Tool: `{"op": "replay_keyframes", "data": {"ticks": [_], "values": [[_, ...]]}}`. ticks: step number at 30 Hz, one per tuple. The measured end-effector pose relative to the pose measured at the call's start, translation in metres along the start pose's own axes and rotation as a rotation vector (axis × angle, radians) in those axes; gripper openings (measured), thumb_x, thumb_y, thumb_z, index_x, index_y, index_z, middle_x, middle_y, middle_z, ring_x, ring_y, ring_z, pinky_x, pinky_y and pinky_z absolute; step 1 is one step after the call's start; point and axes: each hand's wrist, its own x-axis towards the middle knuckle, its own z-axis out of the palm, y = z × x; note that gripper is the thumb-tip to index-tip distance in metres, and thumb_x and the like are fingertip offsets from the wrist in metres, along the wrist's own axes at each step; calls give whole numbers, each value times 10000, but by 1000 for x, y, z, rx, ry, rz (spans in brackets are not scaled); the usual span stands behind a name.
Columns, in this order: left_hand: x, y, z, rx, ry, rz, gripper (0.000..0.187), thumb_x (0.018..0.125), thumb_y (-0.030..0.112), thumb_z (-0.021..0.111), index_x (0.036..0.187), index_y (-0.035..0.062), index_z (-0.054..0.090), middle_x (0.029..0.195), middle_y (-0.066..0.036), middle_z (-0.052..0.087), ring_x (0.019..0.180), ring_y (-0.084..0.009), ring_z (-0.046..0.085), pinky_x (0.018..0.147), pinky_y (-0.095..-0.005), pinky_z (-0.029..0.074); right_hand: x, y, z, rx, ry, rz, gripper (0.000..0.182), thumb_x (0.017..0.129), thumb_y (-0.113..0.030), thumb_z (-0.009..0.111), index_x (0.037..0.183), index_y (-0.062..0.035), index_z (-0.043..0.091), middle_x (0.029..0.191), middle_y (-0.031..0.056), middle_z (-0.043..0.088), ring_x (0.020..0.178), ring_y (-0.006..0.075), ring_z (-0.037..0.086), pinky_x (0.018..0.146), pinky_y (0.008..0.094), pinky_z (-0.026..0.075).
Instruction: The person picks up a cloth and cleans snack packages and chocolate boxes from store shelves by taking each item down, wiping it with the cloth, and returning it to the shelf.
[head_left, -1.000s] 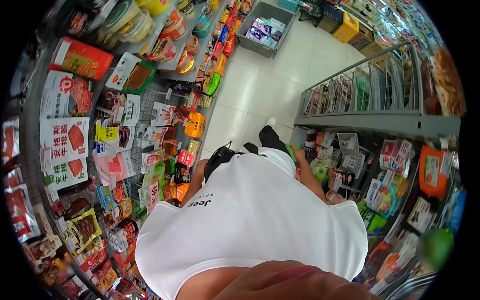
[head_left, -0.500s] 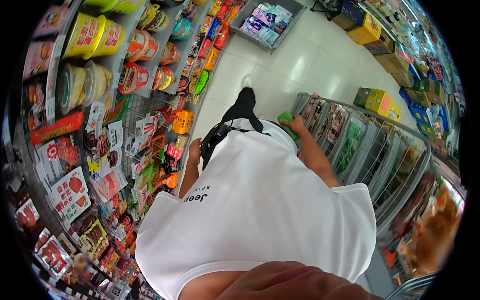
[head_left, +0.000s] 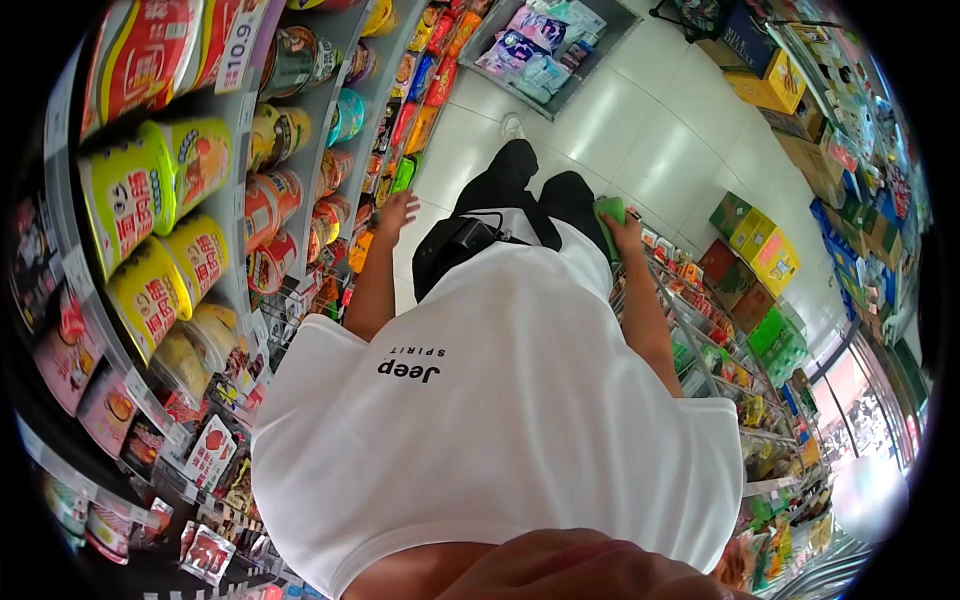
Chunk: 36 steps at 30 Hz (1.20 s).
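Observation:
My left hand (head_left: 398, 212) hangs forward at the left with its fingers apart and nothing in it, near the front of the snack shelves. My right hand (head_left: 627, 236) is closed around a green object (head_left: 608, 212), which looks like a folded cloth or sponge, beside my right thigh. A black bag (head_left: 470, 240) sits at my waist, over the lower edge of my white shirt (head_left: 520, 380).
Shelves with cup noodles (head_left: 155, 185) and packaged snacks run along the left. A grey bin (head_left: 560, 75) with colourful packs stands ahead on the tiled floor. Wire racks (head_left: 700, 320) line the right, with yellow boxes (head_left: 765, 250) beyond.
My left hand has moved forward and up from beside my hip. The legs have stepped, and the shelves and racks have shifted. My right hand still holds the green object.

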Motion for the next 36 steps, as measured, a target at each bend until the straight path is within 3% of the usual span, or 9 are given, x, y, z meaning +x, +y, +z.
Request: {"op": "replay_keyframes", "data": {"ticks": [3, 8, 15, 20, 24, 27, 31, 34, 36], "values": [[15, 67, 21, -57, -14, 163, 432, 1035, 365, 507, 1376, 103, 555, 1280, -95, 662, 1131, -221, 667, 937, -371, 520, 11, -41, -21, 25, 22, -21, 600, 808, -437, 825, 1176, 22, 710, 995, 161, 754, 853, 224, 717, 791, 362, 559], [15, 115, 61, -39, -46, 108, 440, 1035, 345, 507, 1395, 96, 545, 1272, -103, 665, 1123, -228, 672, 941, -368, 521, 47, -34, -36, 151, 49, 12, 568, 824, -415, 823, 1173, 19, 713, 995, 134, 754, 841, 191, 703, 774, 345, 556], [55, -8, 79, 75, -130, 54, 400, 1013, 350, 551, 1298, 81, 630, 1162, -90, 700, 945, -204, 677, 780, -328, 539, 90, -64, -97, 346, 8, 46, 587, 828, -424, 816, 1167, 43, 706, 1007, 138, 747, 825, 188, 700, 765, 345, 556], [-21, -34, 131, -148, 40, -75, 404, 982, 324, 593, 1289, 66, 643, 1052, -82, 695, 841, -199, 645, 735, -327, 532, 122, -99, -153, 113, -68, -46, 602, 815, -439, 820, 1163, 40, 708, 1013, 142, 742, 827, 224, 707, 775, 360, 562], [-21, -79, 168, -424, 193, -79, 417, 986, 311, 584, 1306, 47, 626, 953, -83, 682, 823, -203, 636, 734, -334, 519, 162, -87, -186, -23, -238, -60, 599, 811, -430, 829, 1138, 56, 705, 986, 143, 739, 814, 210, 704, 743, 357, 567], [-58, -68, 218, -526, 123, -31, 425, 996, 297, 575, 1322, 28, 613, 1045, -114, 680, 890, -204, 640, 768, -339, 524, 193, -79, -214, -99, -233, -158, 555, 832, -407, 814, 1117, 56, 707, 918, 131, 732, 737, 194, 685, 680, 350, 557], [-35, -125, 253, -120, 175, 115, 456, 1016, 296, 525, 1373, 19, 587, 1215, -167, 678, 1032, -232, 659, 875, -322, 526, 202, -71, -243, -64, -249, -184, 540, 847, -399, 791, 1112, 63, 705, 920, 140, 731, 744, 196, 687, 676, 350, 557], [-78, -101, 288, -361, 304, 89, 483, 1023, 311, 502, 1420, 43, 558, 1366, -158, 623, 1190, -250, 622, 984, -329, 497, 236, -36, -254, -143, -325, -138, 511, 856, -371, 770, 1110, 67, 705, 923, 139, 733, 750, 204, 695, 684, 353, 563], [-120, -68, 305, -823, 334, -61, 511, 1025, 365, 496, 1456, 92, 509, 1442, -102, 566, 1312, -248, 547, 1070, -442, 439, 253, -20, -263, -299, -330, -109, 522, 838, -386, 757, 1083, 74, 717, 928, 162, 742, 770, 235, 718, 709, 368, 573]]}}
